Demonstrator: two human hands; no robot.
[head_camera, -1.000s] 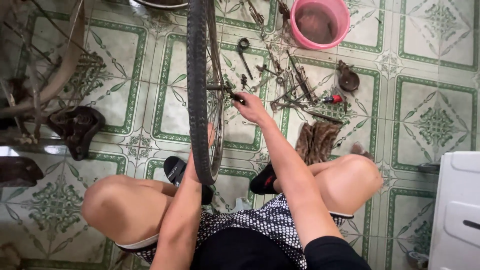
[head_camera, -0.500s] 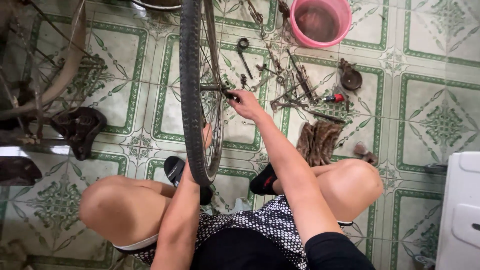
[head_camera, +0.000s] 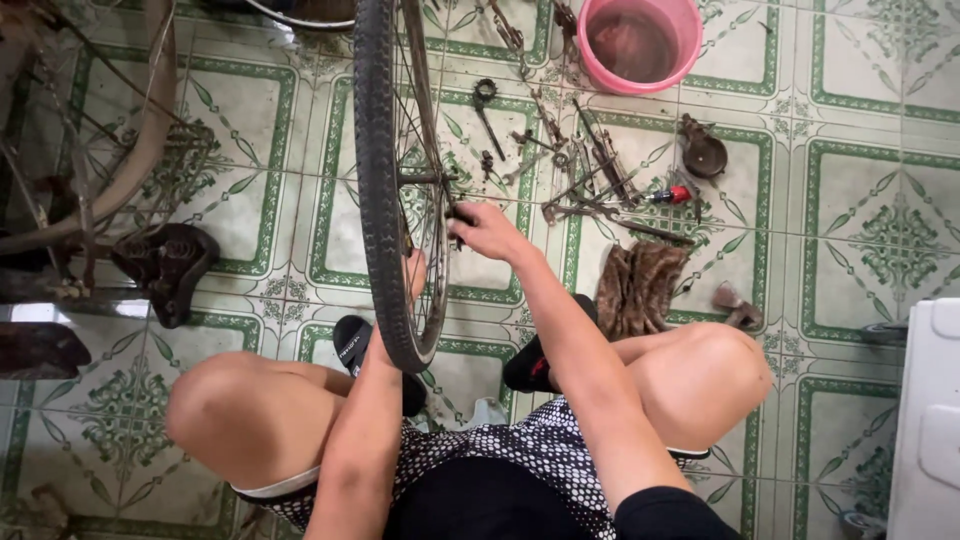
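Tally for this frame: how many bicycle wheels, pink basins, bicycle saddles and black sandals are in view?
bicycle wheel, steadied by left hand, right hand at its hub: 1
pink basin: 1
bicycle saddle: 1
black sandals: 2
Total: 5

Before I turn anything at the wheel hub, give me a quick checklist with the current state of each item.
1. Wheel upright between the knees: ok.
2. Left hand steadying the wheel: it sits behind the tyre and spokes, grip cannot tell.
3. Right hand at the hub: ok, fingers are at the axle end.
4. Tool in the right hand: something dark shows at the fingertips, cannot tell what it is.
5. Spare tools within reach: ok, spread on the tiled floor just beyond the right hand.
6. Pink basin away from the wheel: ok, it stands apart, past the tools.
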